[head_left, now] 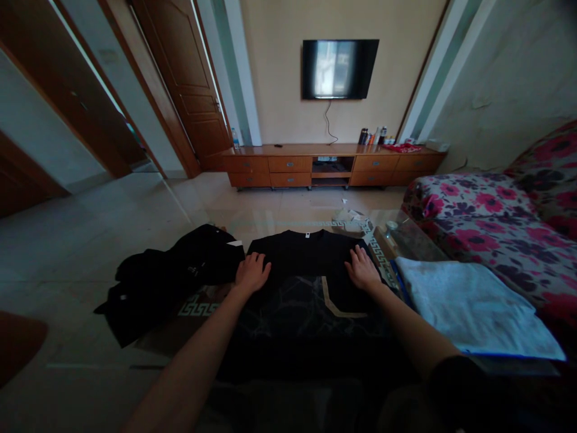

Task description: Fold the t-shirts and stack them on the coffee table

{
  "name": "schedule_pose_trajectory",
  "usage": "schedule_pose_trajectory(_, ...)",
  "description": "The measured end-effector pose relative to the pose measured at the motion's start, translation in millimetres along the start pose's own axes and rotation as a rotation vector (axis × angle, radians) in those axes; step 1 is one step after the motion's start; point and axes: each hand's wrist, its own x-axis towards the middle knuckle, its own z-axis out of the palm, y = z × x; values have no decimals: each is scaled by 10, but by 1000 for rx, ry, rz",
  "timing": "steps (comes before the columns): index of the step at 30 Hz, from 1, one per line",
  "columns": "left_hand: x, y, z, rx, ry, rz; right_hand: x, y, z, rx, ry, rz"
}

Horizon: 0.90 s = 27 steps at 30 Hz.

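Observation:
A black T-shirt with a pale angular print lies spread flat on a glass table, collar pointing away from me. My left hand rests flat on its left shoulder area, fingers stretched out. My right hand lies flat on the right shoulder area, fingers also spread. Neither hand holds anything. A heap of other black clothes sits just left of the shirt, close to my left hand.
A folded white-and-blue cloth lies to the right on the table. A floral sofa stands at the right. A low wooden TV cabinet and a wall-mounted TV are at the far wall. Wooden doors are at the left.

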Motion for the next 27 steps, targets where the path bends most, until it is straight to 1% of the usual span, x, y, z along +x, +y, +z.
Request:
schedule_pose_trajectory(3,206,-39,134,18,41,-27,229,53,116,-6,25,79)
schedule_pose_trajectory(5,325,-94,230,19,35,-49,356,130,158,-11,57,98)
schedule_pose_trajectory(6,377,-123,270,15,24,-58,409,173,177,-12,56,105)
schedule_pose_trajectory(8,465,-173,329,6,1,-59,496,253,220,-8,15,122)
schedule_pose_trajectory(10,538,-206,363,0,-6,-56,558,307,268,-10,-24,138)
schedule_pose_trajectory(15,681,-245,426,10,16,-66,670,342,351,-40,-11,138)
schedule_pose_trajectory(18,706,-239,461,16,19,-36,718,348,368,-53,-28,135)
schedule_pose_trajectory(19,697,-226,462,13,43,-34,723,347,368,-55,-26,135)
schedule_pose_trajectory(21,650,-180,432,-7,130,-44,708,331,350,-51,-4,138)
schedule_pose_trajectory(23,573,-120,357,-39,238,-34,653,291,304,-47,62,133)
schedule_pose_trajectory(25,488,-69,246,-63,300,39,561,230,224,-59,172,100)
schedule_pose_trajectory(27,415,-51,119,-72,279,153,447,165,115,-78,261,43)
